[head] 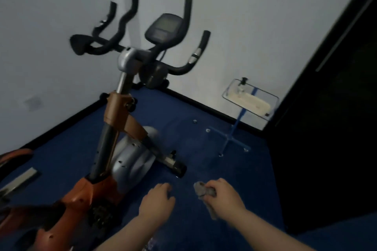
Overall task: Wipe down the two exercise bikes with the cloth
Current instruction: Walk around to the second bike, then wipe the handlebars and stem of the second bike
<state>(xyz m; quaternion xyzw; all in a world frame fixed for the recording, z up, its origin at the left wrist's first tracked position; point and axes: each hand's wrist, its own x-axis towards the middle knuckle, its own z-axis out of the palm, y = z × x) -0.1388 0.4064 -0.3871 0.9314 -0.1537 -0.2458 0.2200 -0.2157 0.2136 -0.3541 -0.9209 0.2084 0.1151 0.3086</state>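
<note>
An orange and silver exercise bike [114,149] stands at the left, its black handlebars [114,32] high against the wall. Behind it, in the corner, a second bike [163,61] shows a grey console [165,27] and black handlebars. My right hand [223,194] grips a crumpled grey cloth [204,190] low in the middle, above the blue floor and away from both bikes. My left hand [158,199] hangs beside it with fingers loosely curled and holds nothing.
A clear stand on a blue cross base [242,120] carries a white device near the right wall. A dark door or panel [336,108] fills the right side. Part of another orange frame [14,157] shows at the left edge. Blue carpet [193,149] covers the floor.
</note>
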